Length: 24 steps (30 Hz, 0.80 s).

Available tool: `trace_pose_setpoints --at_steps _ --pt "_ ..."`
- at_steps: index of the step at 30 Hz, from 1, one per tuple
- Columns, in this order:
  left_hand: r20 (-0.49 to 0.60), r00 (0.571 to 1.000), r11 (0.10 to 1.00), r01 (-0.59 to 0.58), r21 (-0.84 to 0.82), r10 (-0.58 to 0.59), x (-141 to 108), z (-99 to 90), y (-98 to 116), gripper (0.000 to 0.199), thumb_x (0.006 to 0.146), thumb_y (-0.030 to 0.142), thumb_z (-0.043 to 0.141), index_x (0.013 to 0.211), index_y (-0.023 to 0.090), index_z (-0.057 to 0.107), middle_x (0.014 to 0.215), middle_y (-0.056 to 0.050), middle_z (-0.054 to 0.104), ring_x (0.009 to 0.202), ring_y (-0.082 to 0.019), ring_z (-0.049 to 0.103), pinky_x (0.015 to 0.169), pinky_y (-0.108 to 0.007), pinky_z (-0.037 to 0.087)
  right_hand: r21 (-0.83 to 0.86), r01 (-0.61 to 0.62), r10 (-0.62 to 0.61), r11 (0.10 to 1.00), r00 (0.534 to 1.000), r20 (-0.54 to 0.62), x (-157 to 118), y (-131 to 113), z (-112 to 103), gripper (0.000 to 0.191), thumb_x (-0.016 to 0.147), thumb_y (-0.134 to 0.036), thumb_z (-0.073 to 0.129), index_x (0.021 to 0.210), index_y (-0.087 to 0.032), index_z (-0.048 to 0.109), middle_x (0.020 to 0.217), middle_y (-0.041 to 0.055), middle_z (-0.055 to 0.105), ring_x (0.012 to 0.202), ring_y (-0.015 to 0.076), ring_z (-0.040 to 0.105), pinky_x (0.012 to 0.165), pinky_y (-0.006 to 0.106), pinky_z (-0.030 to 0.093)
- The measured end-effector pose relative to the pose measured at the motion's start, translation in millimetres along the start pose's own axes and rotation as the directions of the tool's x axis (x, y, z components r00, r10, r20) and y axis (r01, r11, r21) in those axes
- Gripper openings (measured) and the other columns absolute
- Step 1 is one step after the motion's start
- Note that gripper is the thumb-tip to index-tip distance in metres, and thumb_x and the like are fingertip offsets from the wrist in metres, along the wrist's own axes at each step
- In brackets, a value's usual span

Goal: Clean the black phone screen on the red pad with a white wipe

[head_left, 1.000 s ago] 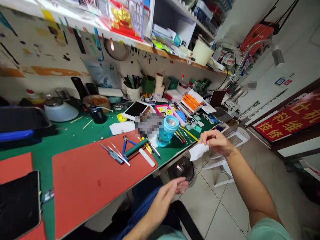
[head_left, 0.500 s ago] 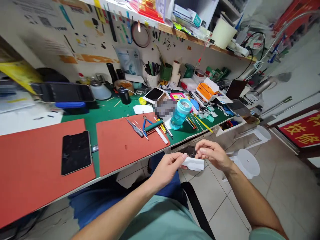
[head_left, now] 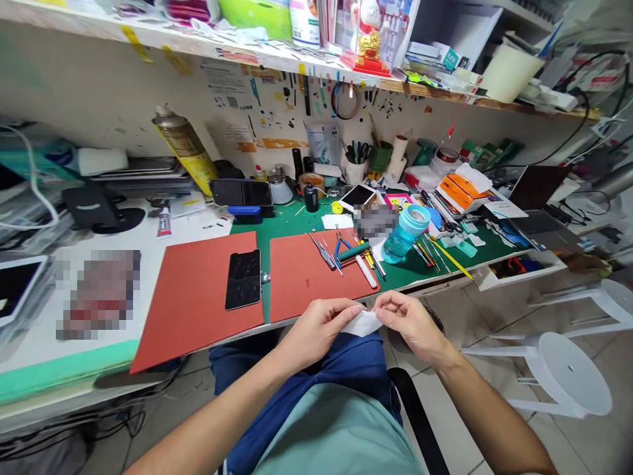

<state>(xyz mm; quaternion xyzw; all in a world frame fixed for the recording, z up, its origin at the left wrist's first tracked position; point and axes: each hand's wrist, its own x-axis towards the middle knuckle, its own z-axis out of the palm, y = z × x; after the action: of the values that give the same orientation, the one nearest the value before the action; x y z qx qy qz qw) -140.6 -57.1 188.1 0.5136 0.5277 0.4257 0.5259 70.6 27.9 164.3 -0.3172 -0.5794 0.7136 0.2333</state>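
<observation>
Above my lap, just off the bench's front edge, a folded white tissue (head_left: 362,324) is stretched between my two hands. My left hand (head_left: 324,328) pinches its left end between thumb and fingers. At its right end, the thumb and fingertips of my right hand (head_left: 406,324) are closed on it. Nearest on the bench lie a white stick-shaped tool (head_left: 366,272), blue-handled pliers (head_left: 340,249) and a green-handled tool (head_left: 355,252). A dark-screened phone (head_left: 243,280) rests on the left red mat (head_left: 198,284).
A blue water bottle (head_left: 399,239) stands near the bench's front edge. Behind it sit an orange tissue box (head_left: 457,193) and a cup of tools (head_left: 355,170). An open drawer (head_left: 519,269) juts out at the right, with white stools (head_left: 568,373) below it. A spray can (head_left: 185,142) leans at the left.
My right hand was apart from the tissue's right end and now grips it. The view has swung left, bringing in more of the bench and shelf.
</observation>
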Motion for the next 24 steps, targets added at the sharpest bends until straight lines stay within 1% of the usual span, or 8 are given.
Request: trace_pose_setpoints --at_steps 4,8,11,13,17,19,21,24 --pt "-0.075 0.997 0.997 0.019 -0.079 -0.025 -8.7 -7.4 -6.7 0.039 0.096 0.052 0.064 0.108 0.018 0.080 0.099 -0.006 0.079 0.086 -0.018 0.066 0.076 -0.027 0.052 0.204 -0.038 0.036 0.978 0.999 0.012 11.0 10.7 21.7 0.052 0.075 -0.042 0.094 0.114 -0.023 0.066 0.080 -0.0020 0.071 0.068 0.0120 0.061 0.066 0.024 0.046" --pt "-0.133 0.989 0.960 0.022 -0.278 -0.061 -21.9 -7.7 -14.1 0.048 0.094 0.051 0.069 0.131 0.020 0.069 0.098 -0.005 0.077 0.076 -0.018 0.071 0.068 -0.030 0.059 0.299 -0.030 0.042 0.954 0.999 -0.031 16.2 14.2 40.6 0.059 0.074 -0.040 0.094 0.121 -0.022 0.063 0.078 -0.0020 0.071 0.064 0.0111 0.059 0.062 0.022 0.043" --pt "-0.198 0.980 0.958 -0.025 -0.285 -0.034 -32.1 -3.5 -22.3 0.038 0.096 0.049 0.067 0.116 0.019 0.075 0.093 -0.005 0.075 0.073 -0.018 0.074 0.065 -0.028 0.060 0.356 -0.077 0.085 0.931 0.996 -0.007 17.1 14.7 53.8 0.063 0.075 -0.039 0.094 0.125 -0.021 0.061 0.080 -0.0002 0.072 0.066 0.0132 0.062 0.063 0.024 0.045" --pt "-0.244 0.970 0.959 -0.064 -0.277 -0.005 -38.1 0.4 -29.0 0.033 0.098 0.048 0.065 0.107 0.018 0.076 0.088 -0.004 0.074 0.071 -0.018 0.074 0.063 -0.027 0.059 0.403 -0.103 0.117 0.909 0.993 -0.009 17.3 15.2 62.8 0.064 0.072 -0.036 0.096 0.123 -0.021 0.061 0.079 -0.0007 0.070 0.066 0.0146 0.063 0.065 0.027 0.048" --pt "-0.334 0.942 0.942 -0.147 -0.302 0.040 -47.6 10.4 -44.3 0.030 0.101 0.047 0.061 0.101 0.019 0.071 0.076 0.000 0.071 0.065 -0.015 0.072 0.060 -0.024 0.057 0.514 -0.164 0.182 0.842 0.983 0.014 16.6 17.5 81.0 0.054 0.072 -0.036 0.094 0.115 -0.024 0.064 0.080 -0.0006 0.069 0.063 0.0156 0.061 0.060 0.029 0.051" --pt "-0.406 0.908 0.960 -0.200 -0.198 0.105 -50.9 15.9 -52.1 0.028 0.102 0.044 0.059 0.097 0.019 0.070 0.079 -0.001 0.072 0.066 -0.014 0.070 0.063 -0.023 0.056 0.576 -0.195 0.231 0.794 0.973 0.010 16.1 19.9 89.0 0.048 0.071 -0.033 0.095 0.108 -0.025 0.066 0.087 0.0009 0.072 0.067 0.0150 0.063 0.061 0.027 0.052" --pt "-0.473 0.857 0.971 -0.241 -0.013 0.206 -53.5 20.2 -58.5 0.025 0.104 0.040 0.057 0.096 0.019 0.070 0.083 -0.002 0.073 0.068 -0.012 0.067 0.065 -0.022 0.053 0.634 -0.201 0.280 0.747 0.960 -0.025 16.8 22.5 95.1 0.046 0.066 -0.027 0.097 0.103 -0.025 0.069 0.093 0.0012 0.073 0.077 0.0154 0.067 0.065 0.025 0.054" --pt "-0.473 0.803 0.929 -0.272 0.251 0.363 -58.3 19.4 -62.2 0.020 0.106 0.033 0.055 0.102 0.020 0.069 0.085 -0.002 0.076 0.068 -0.011 0.068 0.066 -0.021 0.051 0.662 -0.171 0.292 0.730 0.954 -0.076 20.3 24.4 99.4 0.041 0.063 -0.024 0.098 0.095 -0.026 0.071 0.089 -0.0005 0.070 0.088 0.0186 0.071 0.068 0.025 0.057"
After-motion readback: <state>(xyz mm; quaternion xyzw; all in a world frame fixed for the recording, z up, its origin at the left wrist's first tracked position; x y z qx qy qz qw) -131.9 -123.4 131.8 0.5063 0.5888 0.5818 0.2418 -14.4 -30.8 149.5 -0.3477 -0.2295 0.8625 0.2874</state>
